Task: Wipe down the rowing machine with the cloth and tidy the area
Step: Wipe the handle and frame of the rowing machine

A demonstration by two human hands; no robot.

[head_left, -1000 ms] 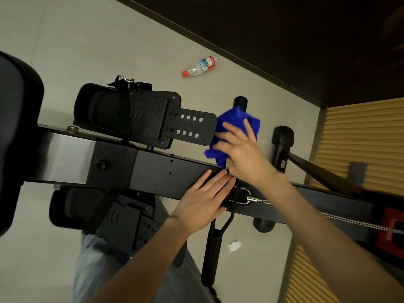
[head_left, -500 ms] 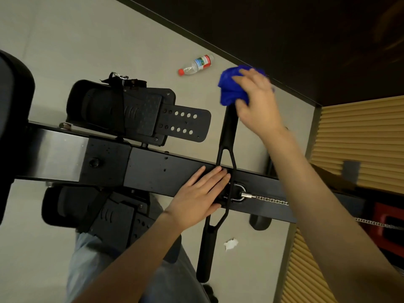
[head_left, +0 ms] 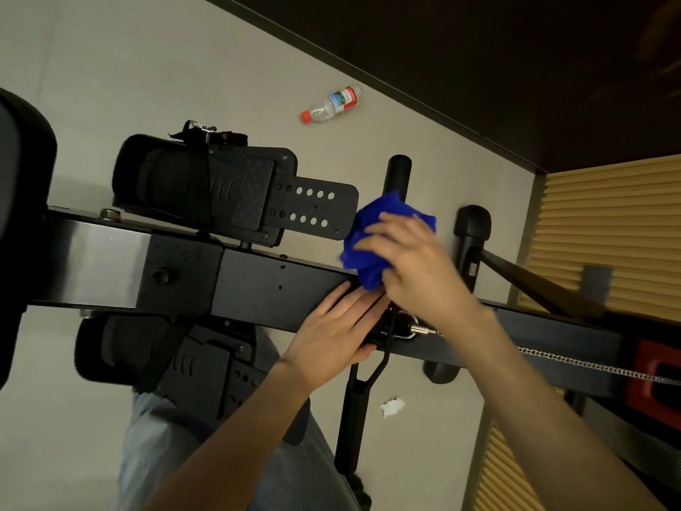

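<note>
blue cloth [head_left: 368, 252] gripped in the right hand [head_left: 416, 267] hides much of the handle [head_left: 397, 175]; left hand [head_left: 331, 337] flat on the rail [head_left: 276, 285].

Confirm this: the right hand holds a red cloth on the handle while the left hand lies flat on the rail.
No: the cloth is blue, not red, as the head view shows. The right hand does hold it on the handle, left hand flat on the rail.

Head cam, fwd & down, close above rower rail [head_left: 258, 285]

cloth [head_left: 368, 252]: blue, bunched against handle [head_left: 397, 175] | rowing machine [head_left: 280, 285]: black rail (speckled)
</note>
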